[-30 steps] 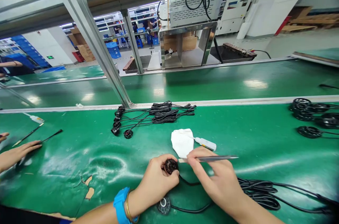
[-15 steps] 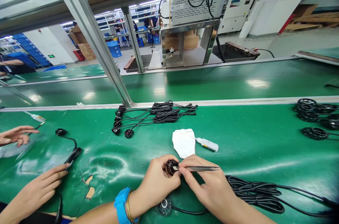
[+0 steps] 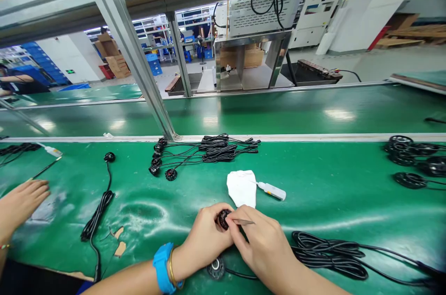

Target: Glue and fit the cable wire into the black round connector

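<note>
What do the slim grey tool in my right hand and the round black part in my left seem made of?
Slim grey tool: probably metal, smooth sheen on its tapering end; your right hand covers part. Round black part: likely moulded plastic, from glossy highlights; painted metal is possible.

left hand (image 3: 211,232) | curled in grip | right hand (image 3: 263,234) | pinched, just beside left

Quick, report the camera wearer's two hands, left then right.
Left hand: closed, holding a round black part.
Right hand: closed, pinching a slim pointed tool.
</note>
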`<state>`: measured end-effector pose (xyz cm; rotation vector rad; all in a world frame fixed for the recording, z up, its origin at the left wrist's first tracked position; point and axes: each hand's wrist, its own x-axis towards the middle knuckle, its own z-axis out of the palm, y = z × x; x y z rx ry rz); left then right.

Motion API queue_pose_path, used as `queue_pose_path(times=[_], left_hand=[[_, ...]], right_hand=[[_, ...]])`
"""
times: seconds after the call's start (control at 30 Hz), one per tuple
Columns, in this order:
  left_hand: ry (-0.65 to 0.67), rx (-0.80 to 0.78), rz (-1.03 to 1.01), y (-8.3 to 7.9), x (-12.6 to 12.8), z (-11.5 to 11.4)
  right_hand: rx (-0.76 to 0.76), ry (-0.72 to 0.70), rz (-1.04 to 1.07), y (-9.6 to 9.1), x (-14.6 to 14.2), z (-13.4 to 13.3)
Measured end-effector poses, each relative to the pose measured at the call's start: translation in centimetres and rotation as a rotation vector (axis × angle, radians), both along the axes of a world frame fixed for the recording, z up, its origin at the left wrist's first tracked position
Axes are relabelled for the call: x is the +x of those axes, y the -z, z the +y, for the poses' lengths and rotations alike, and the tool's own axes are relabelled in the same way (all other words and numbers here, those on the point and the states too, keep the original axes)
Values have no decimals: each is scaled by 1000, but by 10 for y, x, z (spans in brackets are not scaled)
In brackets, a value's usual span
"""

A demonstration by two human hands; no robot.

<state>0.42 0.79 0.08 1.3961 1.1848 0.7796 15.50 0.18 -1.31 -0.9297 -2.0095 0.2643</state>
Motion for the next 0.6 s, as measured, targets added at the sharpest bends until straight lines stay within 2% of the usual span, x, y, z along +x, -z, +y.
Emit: queue_pose_path(times=[0.17,0.3,0.6], left_hand=[[-39,-25,47,-1,1,1],[-56,-64,82,1,2,1],[-36,-135,71,-7,4,2]], right_hand=[[-42,-60,153,-15,13,6],[-136,-69,276,-26,27,8],[-111,-134,230,-3,23,9]])
